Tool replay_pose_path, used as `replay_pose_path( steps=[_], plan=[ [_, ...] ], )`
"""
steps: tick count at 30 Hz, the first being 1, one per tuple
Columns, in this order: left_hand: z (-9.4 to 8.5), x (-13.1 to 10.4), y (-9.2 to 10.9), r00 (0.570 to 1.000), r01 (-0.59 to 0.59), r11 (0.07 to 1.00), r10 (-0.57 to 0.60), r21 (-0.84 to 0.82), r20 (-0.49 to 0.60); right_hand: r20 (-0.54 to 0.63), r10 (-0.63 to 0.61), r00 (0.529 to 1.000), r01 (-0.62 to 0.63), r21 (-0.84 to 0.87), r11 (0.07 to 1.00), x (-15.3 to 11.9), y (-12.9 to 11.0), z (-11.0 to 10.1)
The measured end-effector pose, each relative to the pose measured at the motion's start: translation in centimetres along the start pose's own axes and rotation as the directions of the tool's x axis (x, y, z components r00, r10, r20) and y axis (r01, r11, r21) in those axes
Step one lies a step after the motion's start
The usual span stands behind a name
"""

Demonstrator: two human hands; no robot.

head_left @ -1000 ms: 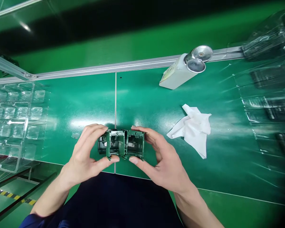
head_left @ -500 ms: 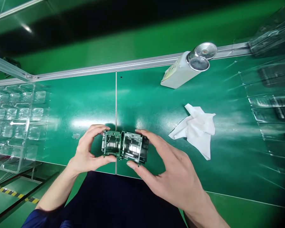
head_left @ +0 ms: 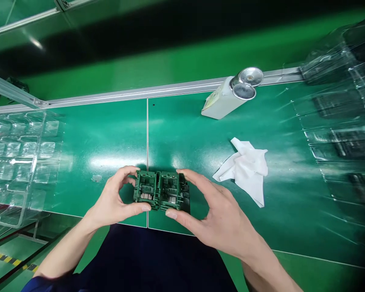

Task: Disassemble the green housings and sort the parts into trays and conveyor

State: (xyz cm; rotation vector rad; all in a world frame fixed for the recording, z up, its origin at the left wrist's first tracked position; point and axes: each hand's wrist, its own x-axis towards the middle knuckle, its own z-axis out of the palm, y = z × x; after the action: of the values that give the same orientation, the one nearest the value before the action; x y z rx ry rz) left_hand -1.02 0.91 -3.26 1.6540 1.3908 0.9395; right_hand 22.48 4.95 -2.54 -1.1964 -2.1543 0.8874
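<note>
Two small dark green frame-like parts with metallic bits inside sit side by side at the table's front edge. My left hand point(head_left: 117, 198) grips the left part point(head_left: 146, 187) between thumb and fingers, from its outer side. Around the right part point(head_left: 169, 190), which has a black block on its right side, my right hand point(head_left: 208, 207) is closed with the thumb at the near edge and fingers at the far edge. The two parts stand next to each other; whether they are joined I cannot tell.
A white crumpled cloth point(head_left: 249, 165) lies to the right. Behind it stands a pale bottle-like container point(head_left: 220, 101) beside two metal-bottomed cans point(head_left: 245, 91). Clear plastic trays are at the left point(head_left: 24, 148) and right point(head_left: 322, 142). A metal rail point(head_left: 124, 92) runs along the back.
Both parts have tilted, so their inner frames now face up with less glare. The view has shifted slightly, and both hands keep their hold.
</note>
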Motion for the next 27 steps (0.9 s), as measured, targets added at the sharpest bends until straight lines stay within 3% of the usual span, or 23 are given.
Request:
replay_pose_path(
  steps=[4, 6, 9, 11, 14, 15, 16, 19, 20, 24, 27],
  plan=[
    [-0.2, 0.2, -0.7, 0.985, -0.167, 0.954, 0.173, 0.248, -0.004, 0.031, -0.110, 0.993, 0.111, -0.028, 0.993, 0.4, 0.8, 0.6],
    [-0.8, 0.5, -1.2, 0.926, -0.348, 0.844, 0.376, 0.408, 0.011, -0.003, -0.264, 0.964, 0.263, -0.083, 0.961, 0.7, 1.2, 0.8],
    [-2.4, 1.2, -1.5, 0.750, -0.548, 0.550, 0.657, 0.630, 0.078, -0.057, -0.534, 0.844, 0.513, -0.209, 0.833, 1.2, 1.8, 0.4],
    [-3.9, 1.7, -1.3, 0.618, -0.595, 0.343, 0.773, 0.727, 0.141, -0.035, -0.616, 0.787, 0.598, -0.202, 0.775, 1.6, 1.9, -0.2],
    [-6.1, 2.5, -0.2, 0.424, -0.673, 0.096, 0.863, 0.734, 0.276, 0.099, -0.600, 0.794, 0.608, -0.116, 0.785, 2.0, 1.6, -1.1],
    [-6.7, 2.8, 0.2, 0.398, -0.707, 0.068, 0.861, 0.704, 0.316, 0.143, -0.596, 0.790, 0.611, -0.114, 0.783, 2.1, 1.5, -1.3],
    [-7.1, 3.0, 0.6, 0.402, -0.743, 0.079, 0.846, 0.664, 0.350, 0.171, -0.610, 0.774, 0.631, -0.130, 0.765, 2.2, 1.4, -1.4],
    [-7.7, 3.9, 1.6, 0.503, -0.815, 0.251, 0.752, 0.522, 0.426, 0.163, -0.725, 0.669, 0.741, -0.218, 0.635, 2.3, 1.3, -1.6],
    [-7.7, 4.2, 1.9, 0.512, -0.828, 0.284, 0.734, 0.483, 0.447, 0.153, -0.758, 0.634, 0.767, -0.248, 0.591, 2.3, 1.3, -1.7],
    [-7.4, 5.0, 2.5, 0.395, -0.889, 0.189, 0.777, 0.417, 0.491, 0.147, -0.844, 0.515, 0.821, -0.367, 0.437, 2.1, 1.0, -2.0],
    [-7.3, 5.0, 2.5, 0.376, -0.899, 0.165, 0.765, 0.406, 0.523, 0.068, -0.880, 0.470, 0.816, -0.414, 0.404, 1.9, 0.5, -1.9]
  ],
)
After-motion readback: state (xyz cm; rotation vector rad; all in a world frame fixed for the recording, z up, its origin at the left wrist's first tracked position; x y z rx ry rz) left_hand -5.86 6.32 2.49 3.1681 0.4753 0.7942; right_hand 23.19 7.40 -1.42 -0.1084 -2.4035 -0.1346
